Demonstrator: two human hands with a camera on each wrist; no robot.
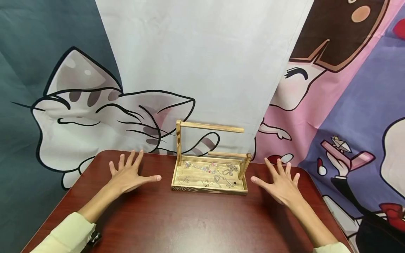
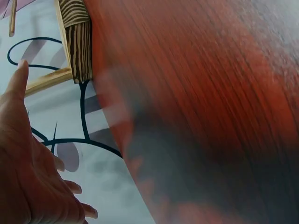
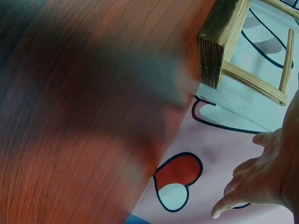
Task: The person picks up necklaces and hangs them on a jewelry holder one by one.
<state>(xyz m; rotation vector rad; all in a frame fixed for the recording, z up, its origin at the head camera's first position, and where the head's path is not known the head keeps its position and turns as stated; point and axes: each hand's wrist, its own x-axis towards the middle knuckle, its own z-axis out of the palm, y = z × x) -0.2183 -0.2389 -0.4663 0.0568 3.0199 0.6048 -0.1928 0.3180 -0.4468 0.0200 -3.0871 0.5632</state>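
Observation:
A wooden jewelry stand (image 1: 209, 190) with a shallow tray base sits near the back of the table. Its tall left post carries a long upper bar (image 1: 212, 127), and a shorter right post holds a lower bar (image 1: 226, 154). Inside the tray lie a beaded bracelet (image 1: 199, 168) with colored beads and several thin silver chains (image 1: 218, 180). To the left of the stand, my left hand (image 1: 128, 177) spreads its fingers, holding nothing. On the other side my right hand (image 1: 281, 184) is spread too, thumb toward the tray, apart from it.
The dark red wooden table (image 1: 190, 225) has rounded back corners. Right behind it hangs a cloth backdrop (image 1: 202, 63) printed with a cartoon cat and a figure. A black band (image 1: 94, 239) shows at the left sleeve.

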